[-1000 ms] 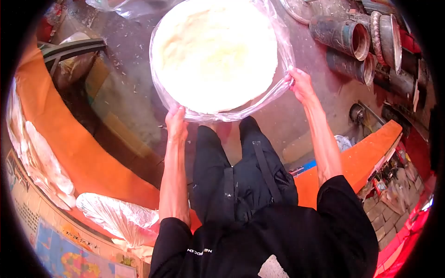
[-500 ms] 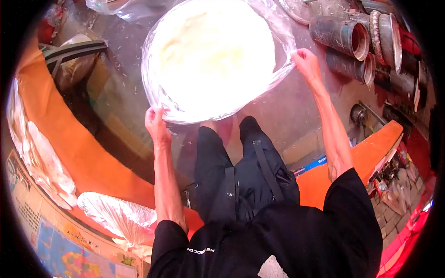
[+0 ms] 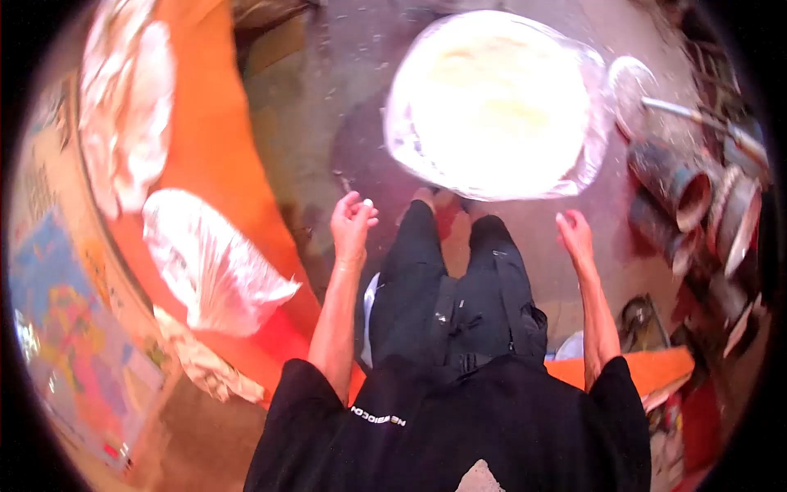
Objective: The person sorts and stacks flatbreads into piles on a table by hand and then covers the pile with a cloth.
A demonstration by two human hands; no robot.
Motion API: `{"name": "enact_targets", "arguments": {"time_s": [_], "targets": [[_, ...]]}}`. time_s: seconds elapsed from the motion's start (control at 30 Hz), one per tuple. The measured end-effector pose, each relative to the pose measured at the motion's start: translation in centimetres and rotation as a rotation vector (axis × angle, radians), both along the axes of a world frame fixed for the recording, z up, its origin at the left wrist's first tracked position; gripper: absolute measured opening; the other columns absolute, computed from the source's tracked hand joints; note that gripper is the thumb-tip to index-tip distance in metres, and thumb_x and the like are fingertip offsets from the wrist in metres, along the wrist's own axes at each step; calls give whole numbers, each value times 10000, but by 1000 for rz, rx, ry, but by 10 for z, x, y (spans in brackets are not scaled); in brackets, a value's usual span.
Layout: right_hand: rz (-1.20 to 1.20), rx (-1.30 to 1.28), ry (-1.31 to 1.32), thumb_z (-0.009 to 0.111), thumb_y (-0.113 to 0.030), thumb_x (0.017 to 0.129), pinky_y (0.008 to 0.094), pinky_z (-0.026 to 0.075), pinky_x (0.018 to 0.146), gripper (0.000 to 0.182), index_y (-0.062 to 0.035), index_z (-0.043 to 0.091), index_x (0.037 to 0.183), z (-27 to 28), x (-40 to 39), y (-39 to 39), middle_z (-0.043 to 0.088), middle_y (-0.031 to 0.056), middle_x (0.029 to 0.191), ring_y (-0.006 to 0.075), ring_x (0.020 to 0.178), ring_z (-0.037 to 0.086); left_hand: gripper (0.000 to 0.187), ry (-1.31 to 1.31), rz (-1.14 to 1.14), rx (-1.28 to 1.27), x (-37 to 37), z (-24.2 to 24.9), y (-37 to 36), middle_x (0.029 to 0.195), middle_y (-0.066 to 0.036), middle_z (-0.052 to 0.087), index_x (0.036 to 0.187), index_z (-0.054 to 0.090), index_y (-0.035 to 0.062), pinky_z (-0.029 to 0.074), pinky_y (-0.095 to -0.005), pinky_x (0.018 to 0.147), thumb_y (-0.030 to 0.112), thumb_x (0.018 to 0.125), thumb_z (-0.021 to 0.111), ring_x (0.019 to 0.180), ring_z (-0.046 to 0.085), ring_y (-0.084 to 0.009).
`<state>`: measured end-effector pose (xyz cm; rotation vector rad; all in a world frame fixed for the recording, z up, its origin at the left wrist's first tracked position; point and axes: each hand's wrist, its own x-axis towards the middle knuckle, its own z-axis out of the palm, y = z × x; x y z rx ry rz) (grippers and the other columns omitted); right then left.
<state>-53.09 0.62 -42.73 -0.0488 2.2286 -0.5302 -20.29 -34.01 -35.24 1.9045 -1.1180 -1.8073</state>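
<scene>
A round, pale cream mass (image 3: 500, 107), badly overexposed, sits ahead of my feet, ringed by crumpled clear plastic (image 3: 592, 156). Whether a tub lies under the plastic cannot be made out. My left hand (image 3: 352, 225) hovers below and left of it, apart from the plastic, fingers loosely curled and apart. A small white spot shows at one fingertip. Below the plastic's right side is my right hand (image 3: 577, 236), also free of it, its thumb and fingers parted and empty.
Dark metal cylinders (image 3: 672, 184) lie at the right, near a round disc (image 3: 631, 94) and a pale rod (image 3: 676, 108). On the left, a white plastic bag (image 3: 209, 262) rests on an orange surface (image 3: 215, 107), beside a colourful map (image 3: 78, 336).
Both hands have let go of the plastic's rim and drawn back toward my body. The view has turned, so the pale mass now appears further right.
</scene>
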Motion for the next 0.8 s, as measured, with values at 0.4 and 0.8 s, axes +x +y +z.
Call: {"name": "enact_targets", "arguments": {"time_s": [0.4, 0.8], "targets": [[292, 14, -359, 656, -228, 866, 270, 508, 536, 389, 31, 582, 1147, 55, 37, -16, 656, 111, 896, 146, 604, 614, 207, 371, 716, -95, 130, 108, 35, 856, -106, 675, 1037, 596, 65, 545, -372, 757, 244, 935, 580, 819, 666, -247], [349, -98, -363, 638, -205, 880, 246, 498, 547, 336, 14, 594, 1131, 86, 27, -56, 645, 90, 861, 137, 607, 607, 294, 547, 1223, -282, 211, 100, 33, 1035, -121, 657, 1061, 605, 8, 524, -455, 895, 232, 869, 611, 975, 627, -280]]}}
